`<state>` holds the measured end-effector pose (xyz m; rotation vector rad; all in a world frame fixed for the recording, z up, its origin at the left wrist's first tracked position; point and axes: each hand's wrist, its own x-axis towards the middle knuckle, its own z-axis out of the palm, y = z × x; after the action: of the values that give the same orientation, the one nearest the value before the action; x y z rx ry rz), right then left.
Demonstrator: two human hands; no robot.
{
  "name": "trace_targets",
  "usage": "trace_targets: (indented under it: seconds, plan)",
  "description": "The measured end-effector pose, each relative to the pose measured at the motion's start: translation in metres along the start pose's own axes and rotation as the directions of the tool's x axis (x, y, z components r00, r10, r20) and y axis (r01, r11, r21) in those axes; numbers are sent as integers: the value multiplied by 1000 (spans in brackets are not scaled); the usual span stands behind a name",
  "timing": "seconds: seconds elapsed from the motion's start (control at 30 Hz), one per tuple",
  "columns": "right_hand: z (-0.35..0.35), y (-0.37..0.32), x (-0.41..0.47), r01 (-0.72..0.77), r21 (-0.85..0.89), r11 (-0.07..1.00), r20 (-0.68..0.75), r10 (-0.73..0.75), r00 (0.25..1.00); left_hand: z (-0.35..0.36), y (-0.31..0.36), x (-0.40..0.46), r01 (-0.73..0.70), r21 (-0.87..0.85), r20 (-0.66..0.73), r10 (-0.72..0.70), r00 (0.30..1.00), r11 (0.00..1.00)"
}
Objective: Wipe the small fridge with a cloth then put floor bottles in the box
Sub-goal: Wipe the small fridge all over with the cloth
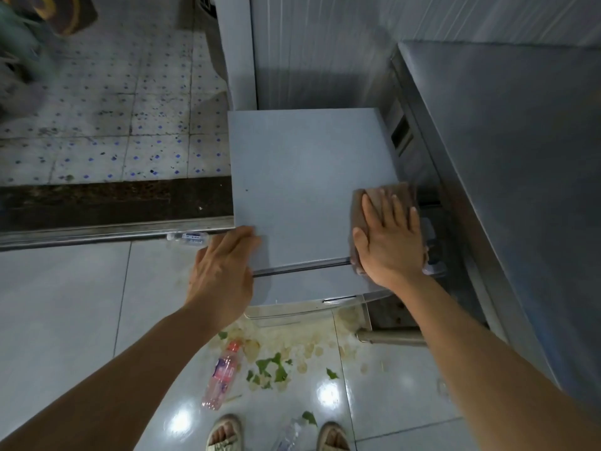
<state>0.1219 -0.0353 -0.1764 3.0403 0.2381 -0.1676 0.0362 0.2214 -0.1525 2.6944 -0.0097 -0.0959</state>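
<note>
Wiping stage: right hand [388,242] lies flat, fingers straight and slightly apart, pressing the brown cloth [383,198] on the small fridge [305,177] top at its near right corner.
Bracing hand: left hand [224,271] rests on the fridge's near left corner, fingers loosely together, holding nothing.
Unwiped side: the bare top runs left and away from the cloth.
Red-label bottle [221,375]: on the floor in front of the fridge, long axis near-to-far, cap toward the fridge, nearer the left hand.
Clear bottle [289,434]: further out from the fridge, between the feet; its heading is unclear.
Box: not in view.
</note>
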Motion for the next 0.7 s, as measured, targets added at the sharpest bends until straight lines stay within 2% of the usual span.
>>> trace_targets:
  seconds: [0.2,0.37,0.47,0.57,0.7]
  plan:
    - [6,10,-67,55,14,998,-40,-55,998,3,-10,-1,-22,-38,5,22,1000,999]
    - [3,-35,-72,-94,147,985,-75,106,992,8,-15,-4,-36,-160,-36,30,999,986]
    - [2,-96,-87,30,200,979,-86,-14,996,1,-19,-8,31,-259,-77,-53,996,965]
    - [2,-159,-97,217,208,954,-93,-201,975,-8,-28,-14,102,-245,-117,-133,984,964]
    - [1,-177,-96,398,154,904,-117,-383,916,-18,-37,-21,122,-206,-118,-149,982,971]
